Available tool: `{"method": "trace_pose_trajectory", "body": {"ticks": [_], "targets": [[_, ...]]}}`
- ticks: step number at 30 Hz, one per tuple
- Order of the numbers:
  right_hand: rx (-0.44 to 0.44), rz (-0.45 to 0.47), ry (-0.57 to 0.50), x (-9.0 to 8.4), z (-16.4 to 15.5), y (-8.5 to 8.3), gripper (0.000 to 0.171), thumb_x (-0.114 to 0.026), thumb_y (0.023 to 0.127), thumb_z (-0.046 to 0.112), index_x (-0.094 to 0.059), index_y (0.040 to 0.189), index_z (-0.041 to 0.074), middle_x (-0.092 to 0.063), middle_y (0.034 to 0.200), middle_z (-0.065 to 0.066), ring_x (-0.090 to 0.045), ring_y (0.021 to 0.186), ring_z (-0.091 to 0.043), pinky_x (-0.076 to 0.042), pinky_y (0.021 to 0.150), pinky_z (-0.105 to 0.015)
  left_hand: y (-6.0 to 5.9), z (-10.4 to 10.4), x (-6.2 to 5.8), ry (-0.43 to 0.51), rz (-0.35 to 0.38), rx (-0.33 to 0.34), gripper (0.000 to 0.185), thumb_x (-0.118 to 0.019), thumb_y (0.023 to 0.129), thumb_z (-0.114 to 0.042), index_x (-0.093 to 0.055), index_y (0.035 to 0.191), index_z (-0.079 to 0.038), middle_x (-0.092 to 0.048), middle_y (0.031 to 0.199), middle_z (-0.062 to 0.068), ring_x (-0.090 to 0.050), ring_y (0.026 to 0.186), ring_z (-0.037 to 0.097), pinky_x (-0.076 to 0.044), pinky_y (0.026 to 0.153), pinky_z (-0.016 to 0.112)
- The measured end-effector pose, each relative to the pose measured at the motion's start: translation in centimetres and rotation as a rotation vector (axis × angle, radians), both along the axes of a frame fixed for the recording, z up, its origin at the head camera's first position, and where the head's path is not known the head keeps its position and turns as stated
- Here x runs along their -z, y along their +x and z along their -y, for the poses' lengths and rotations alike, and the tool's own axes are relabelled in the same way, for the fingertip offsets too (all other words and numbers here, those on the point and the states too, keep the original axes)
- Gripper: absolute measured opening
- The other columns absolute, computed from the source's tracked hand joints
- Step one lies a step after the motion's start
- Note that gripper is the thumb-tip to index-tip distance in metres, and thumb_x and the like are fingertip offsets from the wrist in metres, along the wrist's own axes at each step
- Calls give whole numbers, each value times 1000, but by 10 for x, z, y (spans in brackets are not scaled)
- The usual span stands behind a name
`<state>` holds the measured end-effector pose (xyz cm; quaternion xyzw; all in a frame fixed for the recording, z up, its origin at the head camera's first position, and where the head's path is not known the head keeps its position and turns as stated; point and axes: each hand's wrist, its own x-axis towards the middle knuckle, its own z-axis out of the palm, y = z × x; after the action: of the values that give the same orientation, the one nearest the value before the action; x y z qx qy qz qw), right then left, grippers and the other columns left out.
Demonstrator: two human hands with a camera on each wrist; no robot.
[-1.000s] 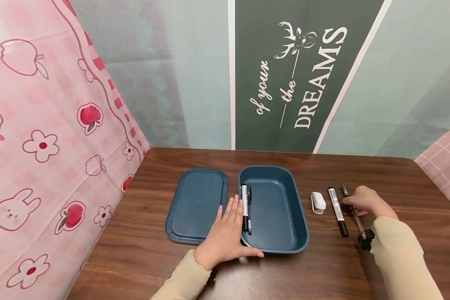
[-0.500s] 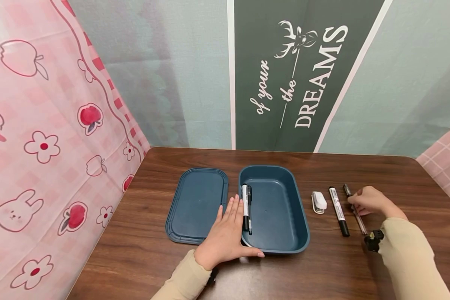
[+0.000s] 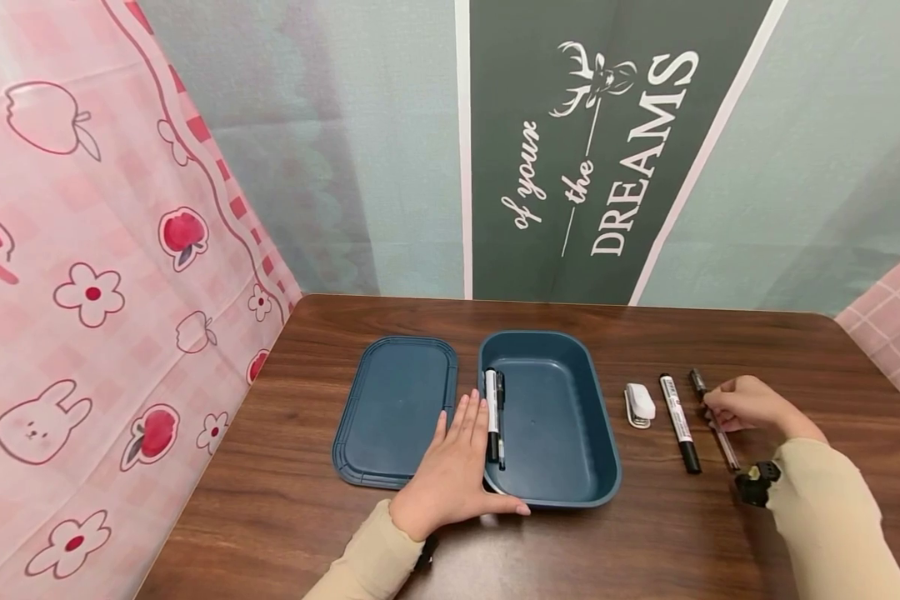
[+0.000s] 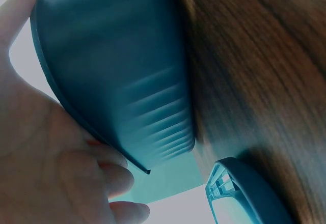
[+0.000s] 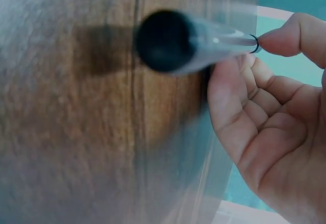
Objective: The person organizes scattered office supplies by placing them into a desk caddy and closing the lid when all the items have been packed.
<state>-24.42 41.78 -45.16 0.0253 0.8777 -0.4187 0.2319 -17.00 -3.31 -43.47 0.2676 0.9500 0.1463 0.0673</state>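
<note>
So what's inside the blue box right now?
Inside the blue box, along its left wall, lie a white-barrelled marker and a thinner black pen. The rest of the floor looks bare; the near corner under the left hand is hidden.

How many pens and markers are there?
4: two in the box at its left wall, one marker on the table, one pen pinched by the right hand.

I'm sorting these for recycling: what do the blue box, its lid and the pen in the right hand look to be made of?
The blue box and its lid look like moulded plastic with a matte finish: rounded corners, a thin rim, ribbing under the lid's edge. The pen that the right hand pinches looks like clear, glossy plastic with a black end; the wrist view shows a see-through barrel, though blurred.
</note>
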Motion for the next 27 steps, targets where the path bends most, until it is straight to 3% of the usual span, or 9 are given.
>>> {"method": "trace_pose_trajectory", "body": {"ticks": [7,27], "targets": [[-4,7,-69,1,-2,2,34,-41,92,7,-57,99,-22,-62,79,-7,-64,71,-12,-55,66,-30,1,0,0,3,1,0,127,-58,66,-80,-8,151,0,0,157,15,-2,144,28,-13,112,50],[-39,3,-173,7,-12,4,34,-38,96,4,-55,100,-25,-65,85,-7,-64,73,-8,-55,66,-28,1,-1,2,4,-12,4,126,-58,67,-80,-8,151,0,-1,157,16,-3,144,29,-15,111,51]]}}
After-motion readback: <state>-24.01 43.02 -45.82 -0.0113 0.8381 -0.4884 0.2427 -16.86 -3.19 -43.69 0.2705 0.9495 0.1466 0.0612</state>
